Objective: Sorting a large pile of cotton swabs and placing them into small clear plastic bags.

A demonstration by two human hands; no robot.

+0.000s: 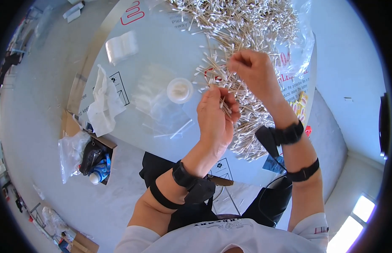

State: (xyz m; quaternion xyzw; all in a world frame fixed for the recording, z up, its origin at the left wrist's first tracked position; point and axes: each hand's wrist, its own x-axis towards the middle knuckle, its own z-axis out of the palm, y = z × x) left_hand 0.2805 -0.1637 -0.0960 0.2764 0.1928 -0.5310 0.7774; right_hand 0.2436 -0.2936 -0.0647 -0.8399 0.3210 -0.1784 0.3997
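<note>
Over swab pile (246,38): left hand (215,116) grips swab bundle (226,108); right hand (255,69) pinches swabs.

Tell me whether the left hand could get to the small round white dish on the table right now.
Probably yes. The round dish sits just left of the left hand, with only flat clear bags between them. But that hand already grips a bundle of cotton swabs, so its fingers are not free.

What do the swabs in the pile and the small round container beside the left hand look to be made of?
Swabs: thin tan sticks, probably wood or bamboo, matte, with white fluffy tips that look like cotton. The left hand holds a small bunch of them. Round container: translucent whitish plastic, smooth and slightly glossy; its contents are too blurred to tell.
</note>
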